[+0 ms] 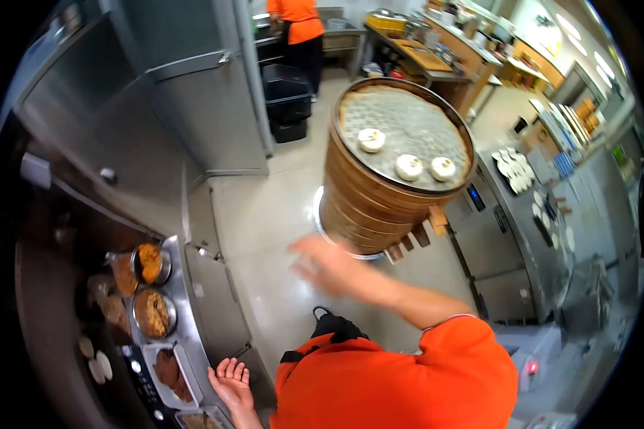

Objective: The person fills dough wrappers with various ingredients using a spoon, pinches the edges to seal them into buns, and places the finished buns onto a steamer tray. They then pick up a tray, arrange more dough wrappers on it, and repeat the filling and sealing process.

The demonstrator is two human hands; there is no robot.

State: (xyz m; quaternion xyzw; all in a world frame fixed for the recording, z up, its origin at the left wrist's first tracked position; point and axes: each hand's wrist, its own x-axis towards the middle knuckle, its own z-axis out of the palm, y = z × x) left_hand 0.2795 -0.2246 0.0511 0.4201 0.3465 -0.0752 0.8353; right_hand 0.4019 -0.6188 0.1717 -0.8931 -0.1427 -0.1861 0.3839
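Observation:
My right hand (325, 264) is stretched out over the floor, just in front of a tall stack of bamboo steamers (361, 214). It is smeared by motion, but its fingers look apart and nothing shows in it. Three white buns (408, 167) sit on the liner of the top steamer, towards its near and left side. Low on the left, my left hand (232, 382) is palm up with loosely curled, open fingers and holds nothing. Beside it is a white tray (192, 357) of dark reddish-brown filling.
Metal bowls of orange filling (150, 262) and chopped filling (154, 313) stand on the left counter. On the right counter (519, 236) lies a black tray of white dough pieces (515, 170). Behind the steamers are a black bin (286, 100) and a person in orange (300, 28).

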